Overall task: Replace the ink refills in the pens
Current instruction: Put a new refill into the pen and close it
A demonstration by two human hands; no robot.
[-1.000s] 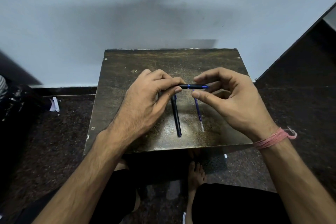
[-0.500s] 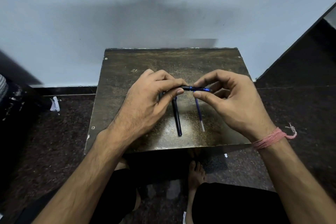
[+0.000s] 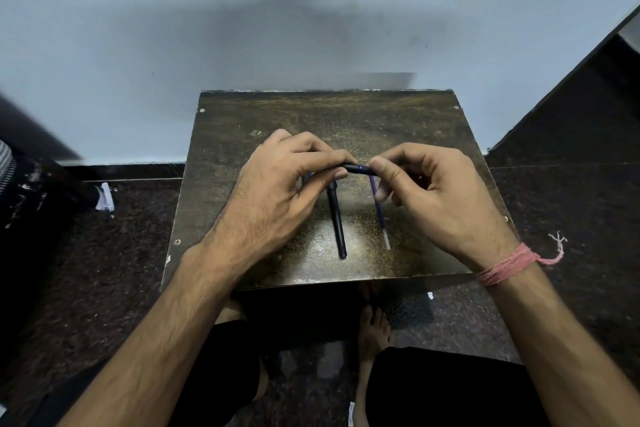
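A small, dark, worn table (image 3: 311, 114) is set against a pale bluish-grey wall (image 3: 207, 28), with screws seen near its corners. The floor (image 3: 104, 253) is laid in dark speckled stone. A scrap of white paper (image 3: 104, 198) is seen at the left by the skirting. Light is reflected from the near part of the tabletop.

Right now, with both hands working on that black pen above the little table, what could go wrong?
The black pen with the blue band is pinched only at its ends by the left hand and right hand, so it might slip and drop. The loose blue ink refill and second black pen lie directly beneath on the worn brown table and could be knocked or roll off.
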